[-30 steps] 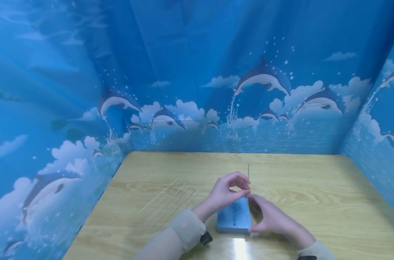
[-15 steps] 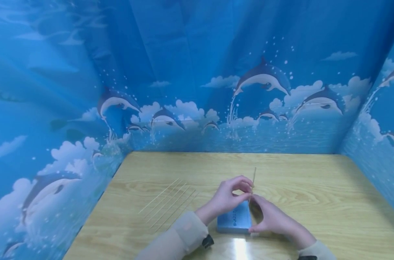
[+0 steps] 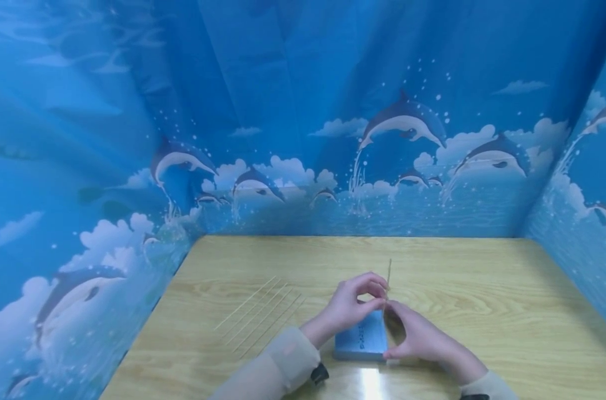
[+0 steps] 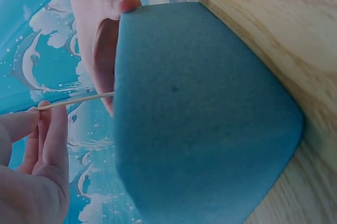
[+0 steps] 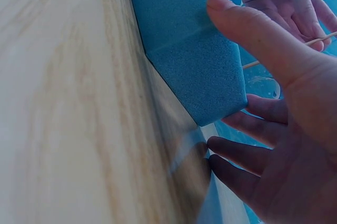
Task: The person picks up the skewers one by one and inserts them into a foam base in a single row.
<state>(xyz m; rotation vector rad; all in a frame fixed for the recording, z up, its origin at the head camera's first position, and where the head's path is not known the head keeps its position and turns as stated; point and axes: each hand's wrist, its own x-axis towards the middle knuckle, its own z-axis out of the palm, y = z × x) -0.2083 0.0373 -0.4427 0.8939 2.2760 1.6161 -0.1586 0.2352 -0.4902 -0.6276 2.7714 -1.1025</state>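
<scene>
The left hand [image 3: 356,303] comes in from the lower left above the block, wrist bent slightly, and pinches a thin wooden stick [image 4: 79,100] between thumb and fingertips. The right hand [image 3: 419,334] comes from the lower right and grips a blue foam block [image 3: 346,340] by its right side, the thumb at the near corner and the forefinger towards the far one, with the palm arched away between them.

The stick is pale, straight and slender, standing nearly upright with a slight lean. Its lower end meets the block's top near the far right corner; I cannot tell whether the tip is sunk in. The block rests on the wood-grain worktop [image 3: 487,294], matte and fine-textured, with 1 row of dark marks along its top. Several loose sticks [image 3: 263,319] lie roughly parallel, slanting, to the left of the block.
</scene>
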